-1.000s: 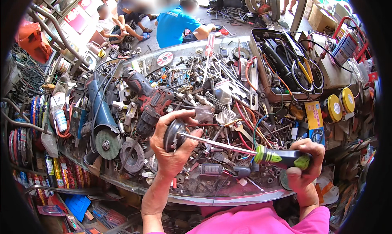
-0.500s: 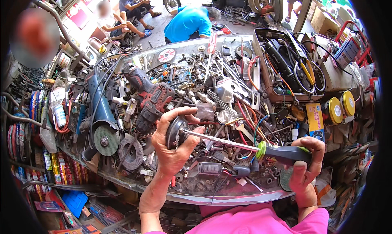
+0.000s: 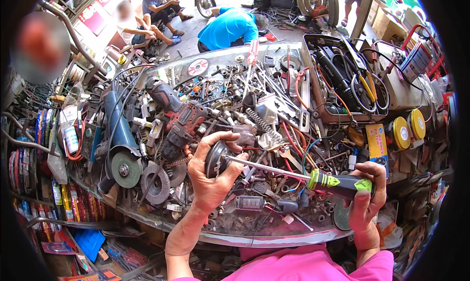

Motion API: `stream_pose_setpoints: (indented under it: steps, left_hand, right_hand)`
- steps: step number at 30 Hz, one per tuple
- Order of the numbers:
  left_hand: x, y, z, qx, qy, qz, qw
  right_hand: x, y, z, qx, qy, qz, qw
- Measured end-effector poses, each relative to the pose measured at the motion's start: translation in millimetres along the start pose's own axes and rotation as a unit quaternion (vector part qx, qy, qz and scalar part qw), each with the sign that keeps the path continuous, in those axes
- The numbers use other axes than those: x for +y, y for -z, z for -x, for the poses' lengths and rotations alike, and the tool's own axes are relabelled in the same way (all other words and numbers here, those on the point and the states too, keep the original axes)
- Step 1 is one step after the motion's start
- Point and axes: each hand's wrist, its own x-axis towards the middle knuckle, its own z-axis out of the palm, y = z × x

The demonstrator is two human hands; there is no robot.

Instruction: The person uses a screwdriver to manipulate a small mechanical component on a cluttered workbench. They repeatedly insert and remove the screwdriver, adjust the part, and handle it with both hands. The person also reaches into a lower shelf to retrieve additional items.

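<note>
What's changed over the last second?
The screwdriver handle has turned in the right hand, showing green patches mostly hidden half a second ago. The co-worker in blue has bent forward. The left hand still holds the round black part; nothing was let go.

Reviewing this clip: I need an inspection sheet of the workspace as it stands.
Surface: table, dusty near its front edge, mostly covered with parts.
Things in hand: dark round part; screwdriver with green-and-black handle, shaft end at the part, exact contact unclear.
Clutter: small metal parts, spring, cordless drill, angle grinder, open toolbox.
Hands: left hand grips the round part; right hand holds the screwdriver's handle.
Cables: red wires lie among the parts.
Surroundings: person in blue shirt bends down beyond the table; two seated people farther left; tyres behind.
</note>
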Motion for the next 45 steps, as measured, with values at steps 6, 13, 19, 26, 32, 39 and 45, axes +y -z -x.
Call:
stream_pose_setpoints:
  steps: [6,13,19,26,32,39,45]
  left_hand:
    - [-2,2,-2,0.015,-0.001,0.007,1.000]
    - [-1,0,2,0.010,0.003,-0.015,1.000]
    - [-4,-2,2,0.034,0.000,-0.026,0.999]
    - [1,-1,2,0.050,-0.020,-0.035,0.998]
    - [-12,0,4,0.054,-0.086,-0.097,0.990]
    - [-11,0,2,0.064,-0.075,-0.100,0.990]
    - [-2,-2,4,0.023,-0.033,-0.070,0.997]
  right_hand:
    - [-2,-15,-13,0.020,0.061,-0.041,0.997]
    - [-11,-16,-12,0.039,-0.001,-0.061,0.997]
    - [-8,-15,-15,0.021,-0.056,-0.066,0.996]
    - [-6,-17,-20,0.011,-0.056,-0.132,0.990]
    - [-10,-17,-26,0.020,-0.116,-0.156,0.981]
    - [-5,-17,-30,-0.007,-0.102,-0.106,0.989]
    - [-4,-5,-13,0.030,-0.085,-0.006,0.996]
